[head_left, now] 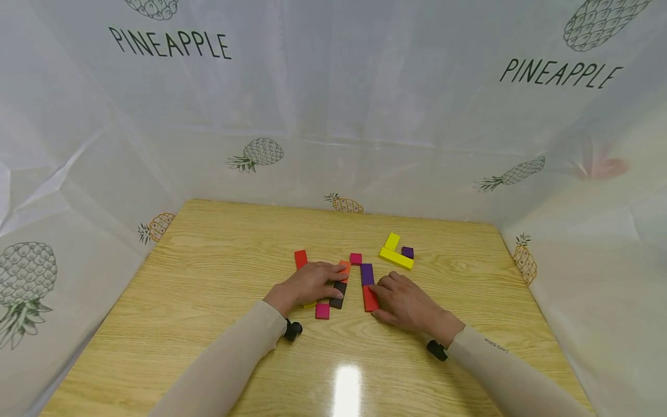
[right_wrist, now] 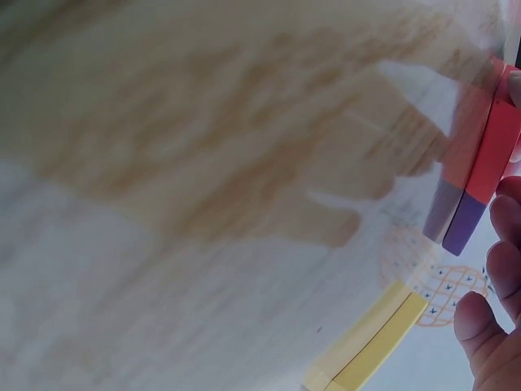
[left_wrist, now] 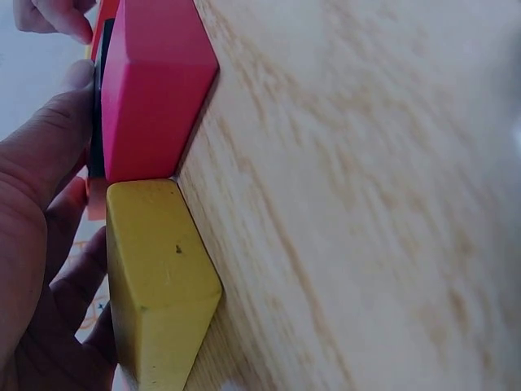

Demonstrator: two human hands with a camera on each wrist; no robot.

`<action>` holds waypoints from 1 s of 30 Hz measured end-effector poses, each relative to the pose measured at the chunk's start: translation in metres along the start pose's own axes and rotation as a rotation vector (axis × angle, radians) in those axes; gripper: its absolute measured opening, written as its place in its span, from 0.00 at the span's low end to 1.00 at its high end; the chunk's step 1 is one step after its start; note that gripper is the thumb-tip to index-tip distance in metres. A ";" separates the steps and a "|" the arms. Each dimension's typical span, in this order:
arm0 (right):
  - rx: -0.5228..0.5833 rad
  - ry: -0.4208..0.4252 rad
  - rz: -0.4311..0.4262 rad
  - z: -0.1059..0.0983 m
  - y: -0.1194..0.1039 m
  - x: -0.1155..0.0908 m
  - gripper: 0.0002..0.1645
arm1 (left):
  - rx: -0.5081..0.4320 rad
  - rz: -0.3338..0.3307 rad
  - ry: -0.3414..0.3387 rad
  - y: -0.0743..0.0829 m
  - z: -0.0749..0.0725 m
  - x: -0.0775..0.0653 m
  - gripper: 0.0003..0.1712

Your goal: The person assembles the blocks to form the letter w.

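My left hand (head_left: 314,282) reaches over several small blocks, its fairly straight fingers touching an orange block (head_left: 345,267) and the thumb on a black block (head_left: 338,295). Under that hand lie a pink block (head_left: 322,311) and a mostly covered yellow block (left_wrist: 167,261); both show close in the left wrist view. My right hand (head_left: 406,301) pinches a red block (head_left: 370,300), index fingertip on its upper part and thumb at its near end. A purple block (head_left: 367,274) lines up end to end with that red one. Another pink block (head_left: 356,259) lies between the two columns.
Behind the left hand, a second red block (head_left: 300,258) shows partly. Farther back on the right, two yellow blocks (head_left: 396,258) form a corner beside a small purple block (head_left: 408,252). A pineapple-printed sheet (head_left: 292,116) hangs round the wooden table (head_left: 219,243).
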State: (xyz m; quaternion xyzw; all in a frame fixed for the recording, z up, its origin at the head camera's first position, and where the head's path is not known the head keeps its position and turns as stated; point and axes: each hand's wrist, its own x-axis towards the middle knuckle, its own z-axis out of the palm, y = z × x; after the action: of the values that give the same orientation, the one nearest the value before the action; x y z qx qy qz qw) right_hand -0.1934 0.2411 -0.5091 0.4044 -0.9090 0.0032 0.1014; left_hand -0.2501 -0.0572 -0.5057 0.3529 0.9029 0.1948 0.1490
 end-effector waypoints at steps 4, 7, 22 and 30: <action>0.004 0.016 -0.004 0.000 0.000 -0.001 0.32 | -0.003 -0.001 -0.001 0.001 0.000 0.000 0.36; 0.011 0.019 -0.003 0.001 0.001 -0.001 0.31 | -0.005 -0.002 -0.001 0.001 -0.001 0.000 0.36; 0.020 0.006 0.008 -0.001 0.001 -0.002 0.33 | 0.010 0.008 0.009 0.003 -0.001 -0.001 0.36; 0.058 0.010 0.032 -0.002 0.002 -0.005 0.31 | 0.023 0.017 0.008 0.004 -0.002 -0.001 0.36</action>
State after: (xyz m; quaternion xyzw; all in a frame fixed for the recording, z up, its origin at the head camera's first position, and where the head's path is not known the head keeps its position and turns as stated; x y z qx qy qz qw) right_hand -0.1916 0.2462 -0.5075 0.3926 -0.9143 0.0335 0.0943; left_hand -0.2483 -0.0554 -0.5019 0.3615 0.9027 0.1870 0.1399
